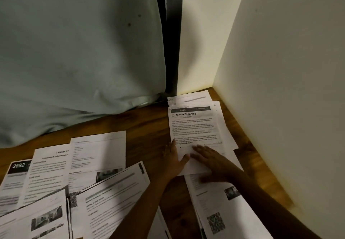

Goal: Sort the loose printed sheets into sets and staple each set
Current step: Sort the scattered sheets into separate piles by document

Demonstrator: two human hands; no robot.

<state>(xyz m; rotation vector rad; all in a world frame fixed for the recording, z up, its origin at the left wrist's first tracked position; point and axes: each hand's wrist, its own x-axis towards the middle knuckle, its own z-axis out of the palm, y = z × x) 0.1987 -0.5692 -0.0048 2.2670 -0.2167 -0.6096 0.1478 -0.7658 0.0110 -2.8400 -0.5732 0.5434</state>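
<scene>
While our left hand (174, 157) lies along the left edge of the corner stack (226, 136), fingers straight and thumb spread onto the paper, our right hand (211, 159) presses palm-down on the lower part of the top sheet (194, 126), fingers straight and pointing left. Neither of the hands grips anything; both are released and flat. Forearms enter from the bottom edge, the right one passing over part of a QR-code sheet (216, 222).

Top sheet: white printer paper, dark header band, title "Mirror Cleaning", number 2643. Body text is too blurred to read. The stack is fanned, corners poking out, and sits in the far right corner of the brown wood-grain table (149, 126), by the cream wall (280, 70).

Loose sheets (97, 151) overlap across the table's left side, among them a 2692 sheet (17, 166). The frame's left and bottom edges cut them off. Grey-green cloth (74, 52) hangs behind, hem on the table. The right hand is motion-blurred, so we cannot make out fingertip contact.
</scene>
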